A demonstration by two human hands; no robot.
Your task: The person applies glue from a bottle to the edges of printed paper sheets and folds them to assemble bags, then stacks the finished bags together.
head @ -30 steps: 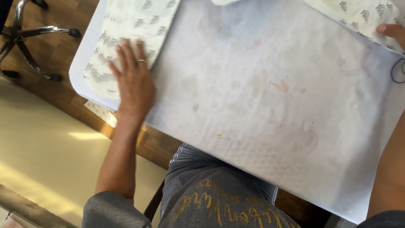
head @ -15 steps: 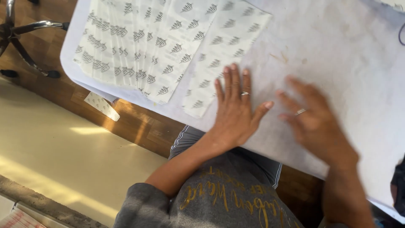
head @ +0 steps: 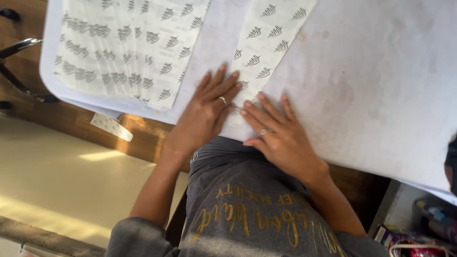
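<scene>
My fingers [head: 223,88] lie spread flat, gripping nothing, both hands pressing the narrow printed strip [head: 266,43]; uneven pressure might skew it toward the wide sheet [head: 124,47]

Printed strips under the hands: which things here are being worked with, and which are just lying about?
In use:
left hand
right hand
narrow printed strip
white table cover

Lying about:
wide printed sheet
small strip on table edge
chair base
</scene>
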